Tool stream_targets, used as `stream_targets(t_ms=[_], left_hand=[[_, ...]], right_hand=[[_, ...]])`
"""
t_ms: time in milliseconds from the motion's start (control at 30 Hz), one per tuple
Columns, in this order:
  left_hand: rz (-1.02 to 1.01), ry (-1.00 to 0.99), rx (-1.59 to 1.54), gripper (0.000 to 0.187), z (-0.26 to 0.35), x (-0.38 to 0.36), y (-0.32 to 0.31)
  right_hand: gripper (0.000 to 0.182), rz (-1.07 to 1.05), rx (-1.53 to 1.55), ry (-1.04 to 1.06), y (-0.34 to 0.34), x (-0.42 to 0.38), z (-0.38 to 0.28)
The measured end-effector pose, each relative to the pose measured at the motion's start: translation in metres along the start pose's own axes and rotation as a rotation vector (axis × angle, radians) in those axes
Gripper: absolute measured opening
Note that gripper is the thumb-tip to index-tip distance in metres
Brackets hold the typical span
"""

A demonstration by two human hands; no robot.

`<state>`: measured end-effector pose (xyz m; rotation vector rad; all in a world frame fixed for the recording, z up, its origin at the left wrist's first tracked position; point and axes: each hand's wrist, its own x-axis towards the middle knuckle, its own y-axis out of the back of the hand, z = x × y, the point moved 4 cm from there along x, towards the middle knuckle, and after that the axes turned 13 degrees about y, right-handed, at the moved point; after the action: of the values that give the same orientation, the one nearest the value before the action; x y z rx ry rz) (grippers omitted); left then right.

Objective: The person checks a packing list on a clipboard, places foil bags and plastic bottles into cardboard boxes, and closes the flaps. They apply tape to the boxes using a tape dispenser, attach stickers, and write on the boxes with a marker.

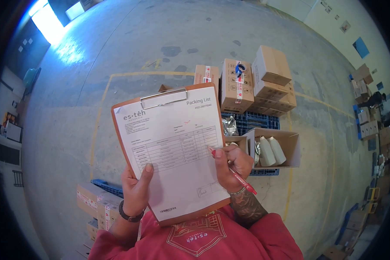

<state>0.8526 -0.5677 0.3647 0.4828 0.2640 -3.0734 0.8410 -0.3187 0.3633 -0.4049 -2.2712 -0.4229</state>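
My left hand (137,187) grips the lower left edge of a brown clipboard (121,136), its thumb lying over the front. A printed packing list (173,180) with a table of rows is held under the clipboard's metal clip (164,98). In my right hand (232,167) is a red pen (243,182), its tip over the right-hand columns of the table. A small red handwritten mark shows near the top of the sheet. The right hand rests at the clipboard's right edge.
Beyond the clipboard, taped cardboard boxes (237,84) stand on a blue pallet (263,121), a tape roll (240,69) on one. An open box (294,149) holds white bottles (267,151). More boxes (91,200) stand at lower left. A person (374,99) is far right.
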Motion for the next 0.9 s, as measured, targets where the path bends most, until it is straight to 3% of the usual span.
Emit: stream_targets(t_ms=[333,467,533,767,833,900], left_hand=[[0.041,-0.012,-0.01,0.04,-0.003,-0.003,0.006],[0.119,0.027,0.038,0.042,-0.004,-0.005,0.014],[0.139,0.028,0.05,0.043,-0.005,-0.007,0.016],[0.182,0.035,0.029,0.045,-0.004,-0.009,0.018],[0.182,0.031,0.018,0.045,-0.003,-0.012,0.018],[0.234,0.012,0.089,0.046,0.0,-0.009,0.017]], right_hand=[[0.033,0.03,0.038,0.017,-0.013,-0.006,0.01],[0.034,0.114,0.003,-0.127,-0.014,-0.015,0.019],[0.034,0.08,0.14,-0.085,-0.017,-0.018,0.02],[0.034,0.015,0.114,-0.053,-0.024,-0.017,0.023],[0.031,0.189,0.091,-0.207,-0.022,-0.022,0.027],[0.027,0.227,0.184,-0.17,-0.022,-0.017,0.025]])
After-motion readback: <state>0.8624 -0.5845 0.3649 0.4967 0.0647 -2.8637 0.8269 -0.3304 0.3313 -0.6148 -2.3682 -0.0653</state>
